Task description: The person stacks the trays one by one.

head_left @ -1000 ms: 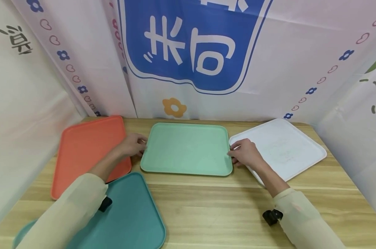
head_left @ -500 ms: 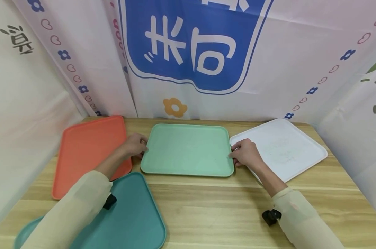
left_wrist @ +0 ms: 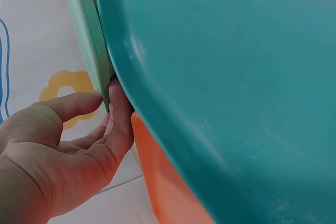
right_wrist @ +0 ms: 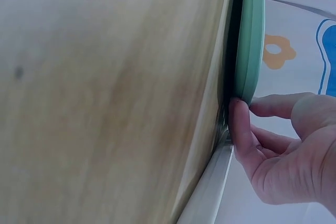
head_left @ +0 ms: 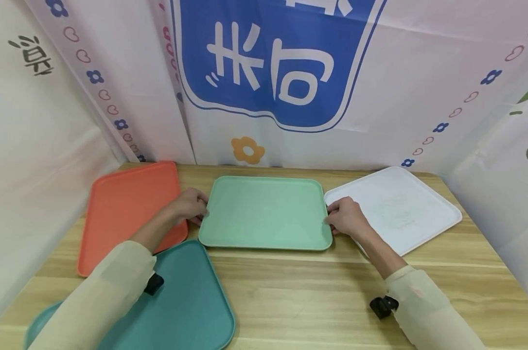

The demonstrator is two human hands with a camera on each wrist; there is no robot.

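Observation:
A light green tray (head_left: 264, 214) lies between both hands at the back middle of the wooden table. My left hand (head_left: 190, 205) pinches its left edge; in the left wrist view the thumb is on top and the fingers (left_wrist: 122, 111) reach beneath the rim. The right hand (head_left: 346, 217) holds the opposite short edge. From the right wrist, the green tray's edge (right_wrist: 249, 51) shows between thumb and fingers, with a dark gap between tray and table.
An orange tray (head_left: 130, 209) lies at the back left, under the left forearm. Nearer stands a teal tray (head_left: 181, 296), partly covered by the left sleeve. To the right is a white tray (head_left: 404, 204). A printed cloth (head_left: 378, 121) hangs behind the wooden table (head_left: 299, 296).
The green tray has shifted slightly toward me and to the right, both hands moving with it. The whole head view has drifted a little too.

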